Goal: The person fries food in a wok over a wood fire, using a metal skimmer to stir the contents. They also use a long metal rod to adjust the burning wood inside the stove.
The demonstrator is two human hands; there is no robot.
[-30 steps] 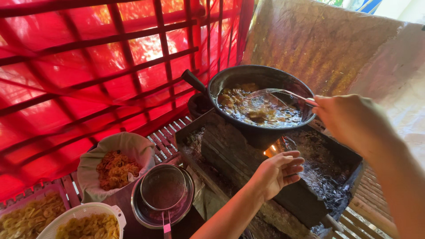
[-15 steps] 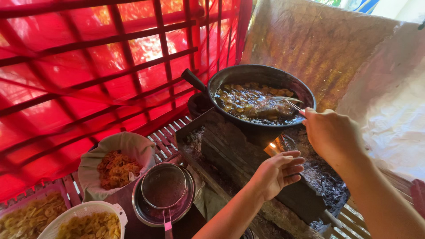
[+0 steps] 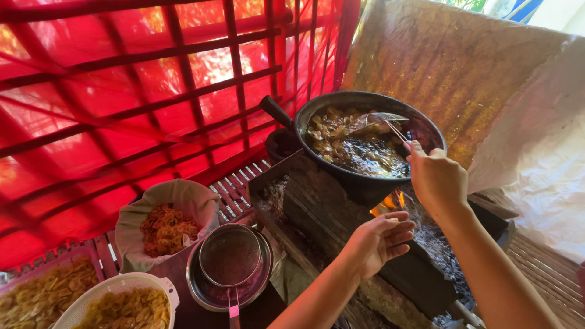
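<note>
Moving further over the black pan, the right hand with fingers clamped on the wire skimmer now dips it among the frying chips, so stirring goes on, while the left hand hovers half-open above the fire.

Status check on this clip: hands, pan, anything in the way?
Right hand gripping wire skimmer in the frying pan. Left hand open, empty, near the fire. Nothing blocking.

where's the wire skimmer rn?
Head view, upper right: the wire skimmer is in the right hand, its mesh head over the frying slices at the far side of the black pan, above the fire.
</note>
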